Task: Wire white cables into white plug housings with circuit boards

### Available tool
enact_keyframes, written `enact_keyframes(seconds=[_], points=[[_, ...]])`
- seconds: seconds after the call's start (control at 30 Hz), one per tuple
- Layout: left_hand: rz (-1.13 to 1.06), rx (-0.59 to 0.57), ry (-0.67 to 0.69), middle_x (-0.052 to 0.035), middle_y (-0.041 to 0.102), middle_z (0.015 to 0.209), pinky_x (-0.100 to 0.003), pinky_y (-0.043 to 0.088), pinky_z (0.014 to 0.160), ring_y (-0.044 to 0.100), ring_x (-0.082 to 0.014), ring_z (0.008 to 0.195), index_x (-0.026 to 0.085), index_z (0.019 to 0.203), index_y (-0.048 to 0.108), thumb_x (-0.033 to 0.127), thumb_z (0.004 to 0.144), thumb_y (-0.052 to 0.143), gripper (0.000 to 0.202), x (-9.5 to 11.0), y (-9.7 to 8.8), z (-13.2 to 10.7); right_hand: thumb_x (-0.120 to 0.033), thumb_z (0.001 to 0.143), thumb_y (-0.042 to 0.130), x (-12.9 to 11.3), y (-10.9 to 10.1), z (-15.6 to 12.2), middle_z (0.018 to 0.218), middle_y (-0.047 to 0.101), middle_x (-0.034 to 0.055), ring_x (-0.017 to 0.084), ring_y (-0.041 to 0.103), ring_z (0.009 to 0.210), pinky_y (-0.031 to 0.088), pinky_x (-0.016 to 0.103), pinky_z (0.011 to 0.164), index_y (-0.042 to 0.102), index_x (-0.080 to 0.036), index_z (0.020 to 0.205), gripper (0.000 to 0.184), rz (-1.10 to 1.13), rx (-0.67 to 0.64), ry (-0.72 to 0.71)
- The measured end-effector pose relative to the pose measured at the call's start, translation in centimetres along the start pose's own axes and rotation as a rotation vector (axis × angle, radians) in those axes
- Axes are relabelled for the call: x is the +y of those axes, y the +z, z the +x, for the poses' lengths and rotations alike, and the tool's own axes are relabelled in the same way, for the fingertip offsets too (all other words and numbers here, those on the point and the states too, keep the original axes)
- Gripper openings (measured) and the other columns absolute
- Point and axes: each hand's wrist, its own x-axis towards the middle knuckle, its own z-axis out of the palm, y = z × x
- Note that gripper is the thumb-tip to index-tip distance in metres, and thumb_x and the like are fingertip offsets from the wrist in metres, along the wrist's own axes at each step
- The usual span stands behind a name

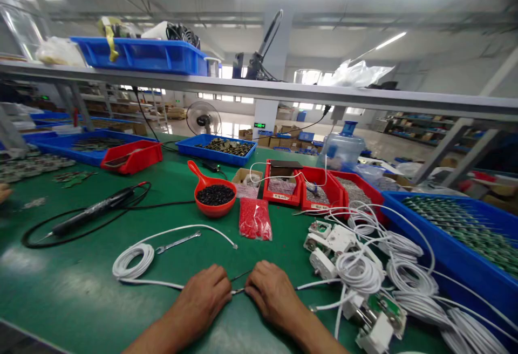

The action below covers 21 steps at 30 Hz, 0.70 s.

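Observation:
My left hand and my right hand rest close together on the green mat near the front edge. Between their fingertips they pinch a thin white cable where its bare wire ends meet. To the left the cable runs into a white coil; to the right it continues toward a heap of coiled white cables with white plug housings. A small spanner lies just beyond the coil.
A red scoop of black beads, a bag of red parts, red bins and blue trays stand behind and right. A black electric screwdriver with its cord lies left. Another person's fingers show at the left edge.

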Motion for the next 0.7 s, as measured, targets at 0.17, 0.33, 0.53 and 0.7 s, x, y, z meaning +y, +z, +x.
enact_keyframes(seconds=[0.17, 0.33, 0.53, 0.7], points=[[-0.035, 0.057, 0.002, -0.003, 0.052, 0.093, -0.029, 0.031, 0.072, 0.044, -0.0188, 0.085, 0.019, 0.091, 0.055, 0.022, 0.093, 0.052, 0.006, 0.0, -0.2, -0.2, -0.018, 0.093, 0.05, -0.1, -0.1, 0.1, 0.088, 0.056, 0.0027, 0.019, 0.049, 0.086, 0.035, 0.03, 0.074, 0.054, -0.019, 0.087, 0.007, 0.058, 0.021, 0.005], [0.099, 0.128, 0.072, -0.002, 0.052, 0.083, -0.03, 0.026, 0.066, 0.042, -0.0183, 0.078, 0.02, 0.09, 0.056, 0.02, 0.093, 0.052, 0.005, 0.0, 1.0, 0.4, -0.017, 0.093, 0.05, -0.1, -0.2, 0.5, 0.086, 0.057, 0.0025, 0.018, 0.05, 0.082, 0.036, 0.029, 0.073, 0.054, -0.019, 0.088, 0.007, 0.125, 0.019, 0.045], [-0.001, 0.189, 0.072, -0.002, 0.052, 0.08, -0.027, 0.026, 0.064, 0.045, -0.0155, 0.075, 0.018, 0.087, 0.056, 0.02, 0.097, 0.042, 0.018, -0.6, 0.6, 0.3, -0.016, 0.094, 0.048, 0.4, 0.2, 0.9, 0.083, 0.057, 0.0024, 0.018, 0.051, 0.08, 0.038, 0.029, 0.071, 0.055, -0.018, 0.085, 0.012, 0.143, 0.072, 0.143], [-0.172, 0.084, -0.122, -0.0013, 0.055, 0.081, -0.025, 0.031, 0.065, 0.051, -0.0138, 0.075, 0.019, 0.09, 0.056, 0.023, 0.099, 0.035, 0.023, -0.2, -1.6, 0.2, -0.017, 0.095, 0.043, 0.2, -0.9, 0.7, 0.098, 0.058, 0.0061, 0.02, 0.052, 0.094, 0.042, 0.034, 0.082, 0.058, -0.019, 0.099, 0.016, 0.181, 0.222, 0.105]])
